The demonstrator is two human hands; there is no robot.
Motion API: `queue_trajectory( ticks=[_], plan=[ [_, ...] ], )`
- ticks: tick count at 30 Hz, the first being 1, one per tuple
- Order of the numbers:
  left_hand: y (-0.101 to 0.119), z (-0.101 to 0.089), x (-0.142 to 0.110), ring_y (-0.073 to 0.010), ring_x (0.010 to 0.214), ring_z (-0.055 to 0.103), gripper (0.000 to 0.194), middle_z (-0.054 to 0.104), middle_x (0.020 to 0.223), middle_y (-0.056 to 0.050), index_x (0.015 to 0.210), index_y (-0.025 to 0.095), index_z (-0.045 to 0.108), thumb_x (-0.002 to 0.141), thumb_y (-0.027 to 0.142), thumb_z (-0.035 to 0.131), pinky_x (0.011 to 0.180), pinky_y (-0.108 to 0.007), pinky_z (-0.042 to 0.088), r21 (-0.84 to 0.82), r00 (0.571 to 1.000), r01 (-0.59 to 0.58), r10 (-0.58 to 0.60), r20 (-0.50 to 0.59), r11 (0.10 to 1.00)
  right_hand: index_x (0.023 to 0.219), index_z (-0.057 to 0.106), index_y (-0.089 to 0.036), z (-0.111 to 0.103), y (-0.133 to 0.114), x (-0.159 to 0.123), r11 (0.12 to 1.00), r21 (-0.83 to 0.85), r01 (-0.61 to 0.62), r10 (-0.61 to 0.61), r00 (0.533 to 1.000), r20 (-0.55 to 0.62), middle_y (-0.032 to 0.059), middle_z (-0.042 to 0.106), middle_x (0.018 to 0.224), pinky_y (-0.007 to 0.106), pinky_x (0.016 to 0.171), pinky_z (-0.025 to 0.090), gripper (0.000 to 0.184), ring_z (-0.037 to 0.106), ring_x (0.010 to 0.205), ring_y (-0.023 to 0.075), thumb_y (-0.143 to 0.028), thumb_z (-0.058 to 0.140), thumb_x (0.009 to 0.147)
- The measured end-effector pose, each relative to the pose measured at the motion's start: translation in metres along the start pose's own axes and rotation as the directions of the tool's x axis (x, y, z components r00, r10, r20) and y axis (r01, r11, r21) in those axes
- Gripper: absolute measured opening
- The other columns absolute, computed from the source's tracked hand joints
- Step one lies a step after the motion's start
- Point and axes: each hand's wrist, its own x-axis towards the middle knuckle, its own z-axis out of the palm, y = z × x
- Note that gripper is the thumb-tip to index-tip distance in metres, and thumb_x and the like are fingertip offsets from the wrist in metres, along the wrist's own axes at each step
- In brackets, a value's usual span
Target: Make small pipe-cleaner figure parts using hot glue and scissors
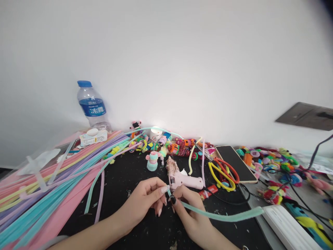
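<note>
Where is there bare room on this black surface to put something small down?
Probably best: the black surface between the lilac strip and the mint-and-pink figure. Another patch, flecked with scraps, lies between the left hand and right hand, toward you. It's crowded along the wall and around the phone.

Head view — forward, down over both hands.

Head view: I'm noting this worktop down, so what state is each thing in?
Bottle: capped, label on.
Glue gun: on its side, front end grubby.
Phone: face up, screen dark.
Pink-and-mint figure: upright.
Mint strip: curved, pinched by left hand and right hand.
Scissors: lying down; blades too cluttered to judge.
</note>
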Motion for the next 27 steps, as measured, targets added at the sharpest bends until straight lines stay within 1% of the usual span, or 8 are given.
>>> queue_trajectory(
  ticks=[3,6,12,14,18,20,23,27],
  plan=[
    [0.0017,0.0001,0.0004,-0.0053,0.044,0.046,0.023,0.055,0.061,0.003,0.080,0.011,0.057,0.082,0.034,0.057,0.046,-0.018,0.039,0.014,1.000,0.015,-0.015,-0.019,1.000,0.071,0.050,-0.018,0.0006,0.0004,-0.0008,0.999,-0.031,0.014,-0.013,1.000,0.012,-0.0016,0.049,0.064,0.023,0.056,0.034,0.020,0.045,0.058,0.0117,-0.020,0.043,0.089],
    [0.0035,0.0010,0.0003,-0.0064,0.044,0.048,0.025,0.057,0.061,0.003,0.076,0.012,0.056,0.080,0.036,0.059,0.047,-0.020,0.041,0.044,1.000,0.021,-0.020,-0.023,0.999,0.072,0.050,-0.018,0.0007,0.0008,-0.0012,0.998,-0.058,0.034,-0.033,0.999,0.020,-0.0010,0.050,0.065,0.023,0.056,0.035,0.018,0.046,0.058,0.0118,-0.018,0.044,0.089],
    [0.0052,0.0026,-0.0007,-0.0084,0.043,0.053,0.026,0.056,0.056,0.003,0.071,0.013,0.054,0.081,0.036,0.057,0.046,-0.020,0.041,0.139,0.999,-0.023,0.027,-0.025,0.990,0.071,0.051,-0.018,-0.0011,-0.0018,-0.0018,0.990,-0.089,0.112,-0.114,0.993,-0.008,-0.0004,0.052,0.064,0.023,0.055,0.035,0.016,0.047,0.057,0.0118,-0.014,0.045,0.086],
    [0.0042,0.0011,0.0001,-0.0101,0.046,0.057,0.024,0.060,0.062,0.001,0.075,0.012,0.056,0.082,0.035,0.056,0.048,-0.022,0.044,0.149,1.000,-0.022,0.024,-0.014,0.989,0.070,0.051,-0.018,-0.0016,-0.0015,-0.0015,0.994,-0.076,0.084,-0.087,0.996,-0.036,-0.0006,0.052,0.063,0.023,0.053,0.035,0.017,0.046,0.056,0.0117,-0.016,0.045,0.086],
    [0.0028,-0.0029,0.0011,-0.0130,0.053,0.061,0.023,0.067,0.077,-0.004,0.094,0.013,0.059,0.083,0.032,0.054,0.054,-0.025,0.048,0.206,0.998,-0.057,0.056,0.011,0.977,0.067,0.049,-0.018,-0.0012,0.0011,0.0002,0.998,-0.051,0.026,-0.032,0.992,-0.121,-0.0019,0.048,0.058,0.023,0.050,0.033,0.021,0.043,0.052,0.0112,-0.020,0.045,0.087],
    [0.0040,-0.0039,0.0002,-0.0146,0.057,0.062,0.023,0.067,0.077,-0.004,0.097,0.013,0.059,0.082,0.031,0.056,0.058,-0.027,0.049,0.290,0.995,-0.096,0.096,0.017,0.952,0.066,0.047,-0.019,-0.0005,0.0021,0.0008,0.999,-0.046,0.020,-0.026,0.990,-0.142,-0.0022,0.047,0.058,0.023,0.050,0.033,0.022,0.042,0.051,0.0112,-0.021,0.044,0.088],
    [0.0071,-0.0041,-0.0021,-0.0167,0.065,0.063,0.019,0.067,0.075,-0.004,0.095,0.015,0.062,0.082,0.028,0.056,0.061,-0.026,0.049,0.451,0.986,-0.146,0.168,-0.009,0.881,0.065,0.046,-0.019,0.0002,0.0025,0.0014,0.998,-0.056,0.008,-0.015,0.992,-0.126,-0.0024,0.046,0.057,0.024,0.050,0.032,0.024,0.041,0.051,0.0113,-0.023,0.043,0.088],
    [0.0089,-0.0050,-0.0043,-0.0166,0.072,0.065,0.017,0.068,0.085,-0.004,0.094,0.018,0.065,0.082,0.025,0.056,0.068,-0.023,0.050,0.597,0.958,-0.198,0.281,-0.048,0.777,0.064,0.045,-0.019,0.0004,0.0021,0.0027,0.998,-0.059,0.002,-0.008,0.995,-0.103,-0.0027,0.045,0.055,0.024,0.048,0.030,0.024,0.040,0.050,0.0114,-0.023,0.044,0.088]
  ],
)
